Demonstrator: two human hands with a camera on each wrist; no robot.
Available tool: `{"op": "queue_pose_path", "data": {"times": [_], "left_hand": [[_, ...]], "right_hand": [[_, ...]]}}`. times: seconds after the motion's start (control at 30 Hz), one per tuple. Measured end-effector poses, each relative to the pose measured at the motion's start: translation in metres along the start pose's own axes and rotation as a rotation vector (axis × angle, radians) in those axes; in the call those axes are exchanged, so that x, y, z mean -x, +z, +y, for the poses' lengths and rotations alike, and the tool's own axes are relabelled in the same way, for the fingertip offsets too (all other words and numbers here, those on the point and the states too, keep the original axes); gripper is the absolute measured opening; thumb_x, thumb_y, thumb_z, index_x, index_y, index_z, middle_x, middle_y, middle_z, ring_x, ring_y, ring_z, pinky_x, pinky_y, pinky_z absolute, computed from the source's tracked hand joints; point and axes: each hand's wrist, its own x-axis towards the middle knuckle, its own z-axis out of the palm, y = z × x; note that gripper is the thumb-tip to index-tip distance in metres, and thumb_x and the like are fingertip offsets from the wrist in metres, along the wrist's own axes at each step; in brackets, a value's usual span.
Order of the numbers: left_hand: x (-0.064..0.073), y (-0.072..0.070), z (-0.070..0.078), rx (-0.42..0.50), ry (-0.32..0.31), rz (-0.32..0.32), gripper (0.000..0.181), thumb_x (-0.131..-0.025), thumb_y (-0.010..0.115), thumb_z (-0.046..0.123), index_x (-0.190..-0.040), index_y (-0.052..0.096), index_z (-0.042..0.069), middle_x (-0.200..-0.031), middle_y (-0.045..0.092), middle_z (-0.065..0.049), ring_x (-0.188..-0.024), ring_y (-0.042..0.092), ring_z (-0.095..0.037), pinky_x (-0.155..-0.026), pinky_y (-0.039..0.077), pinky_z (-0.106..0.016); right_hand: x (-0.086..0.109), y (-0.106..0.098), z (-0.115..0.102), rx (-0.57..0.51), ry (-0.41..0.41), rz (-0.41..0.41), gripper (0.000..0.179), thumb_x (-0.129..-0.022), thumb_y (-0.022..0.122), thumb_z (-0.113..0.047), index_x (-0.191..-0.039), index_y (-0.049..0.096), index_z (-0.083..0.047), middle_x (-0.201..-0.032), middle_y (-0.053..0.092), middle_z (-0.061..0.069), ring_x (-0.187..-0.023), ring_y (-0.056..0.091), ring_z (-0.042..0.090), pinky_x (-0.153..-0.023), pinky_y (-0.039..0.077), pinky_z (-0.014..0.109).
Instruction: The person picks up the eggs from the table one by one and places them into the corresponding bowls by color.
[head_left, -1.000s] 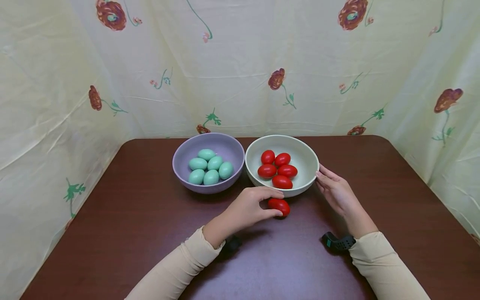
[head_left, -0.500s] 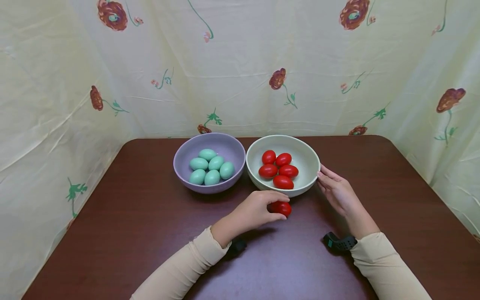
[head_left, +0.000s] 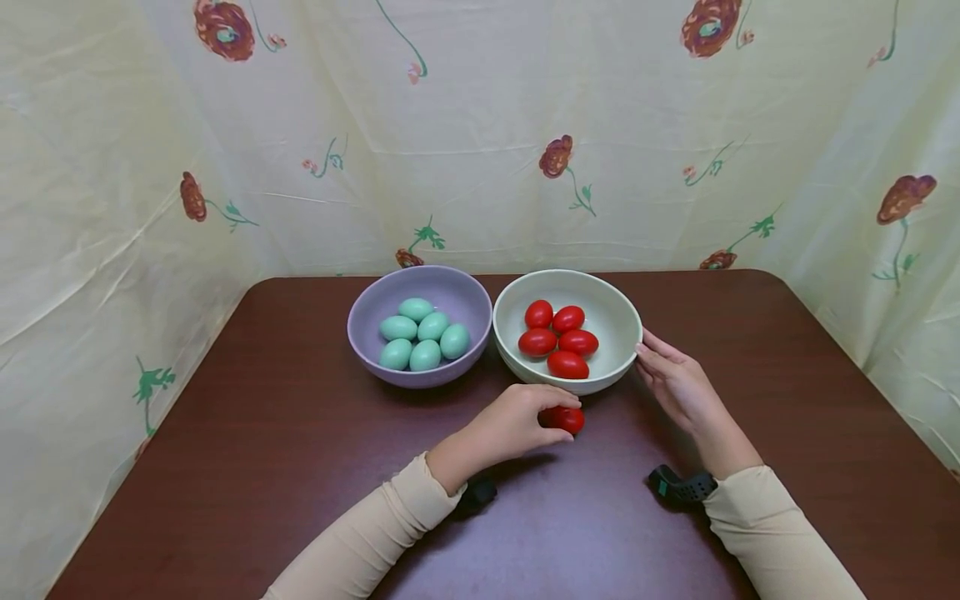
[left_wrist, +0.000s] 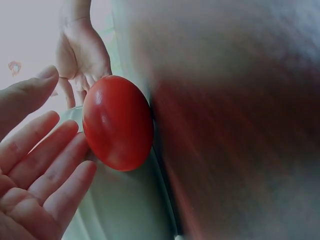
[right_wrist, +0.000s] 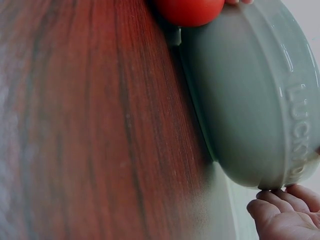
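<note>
A glossy red egg [head_left: 567, 419] lies just in front of the pale green bowl [head_left: 617, 317]. My left hand [head_left: 510, 423] is around the egg's left side, fingers over its far side and thumb toward me. In the left wrist view those fingers are loosely extended, with the thumb apart from the egg [left_wrist: 118, 124]. My right hand [head_left: 678, 392] touches the bowl's right side with nearly straight fingers, also seen beneath the bowl wall [right_wrist: 240, 100] in the right wrist view. Several red eggs [head_left: 567, 364] lie inside this bowl.
Left of the pale green bowl stands a purple bowl [head_left: 360, 333] holding several mint-green eggs [head_left: 425, 356]. Both bowls sit toward the back of the dark brown table [head_left: 300, 433]. A flowered curtain [head_left: 465, 167] hangs behind. Black bands [head_left: 678, 485] are on the wrists.
My left hand has shifted slightly right, further over the red egg, covering more of its left end. My right hand keeps its place at the bowl.
</note>
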Motion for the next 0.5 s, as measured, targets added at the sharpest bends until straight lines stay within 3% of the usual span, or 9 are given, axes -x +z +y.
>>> {"op": "queue_pose_path", "data": {"times": [0.3,0.5], "left_hand": [[-0.0007,0.0001,0.0010,-0.043,-0.057,-0.009,0.034,-0.087,0.077,0.017,-0.120,0.072,0.010,-0.117,0.073,0.000,-0.110,0.066,-0.014,-0.097,0.051,-0.020],[-0.0003,0.0005,0.0010,-0.088,-0.088,-0.049,0.030,-0.087,0.077,0.018,-0.116,0.074,0.011,-0.111,0.075,0.002,-0.103,0.067,-0.013,-0.091,0.052,-0.018]], "right_hand": [[0.0005,0.0004,-0.0005,0.002,-0.007,-0.005,0.070,-0.104,0.051,-0.019,-0.156,0.010,0.000,-0.167,0.005,0.010,-0.143,0.031,0.000,-0.124,0.011,0.034],[0.0007,0.0002,0.0000,0.013,-0.005,-0.002,0.069,-0.104,0.050,-0.019,-0.156,0.010,0.001,-0.167,0.005,0.010,-0.141,0.035,-0.003,-0.124,0.010,0.035]]}}
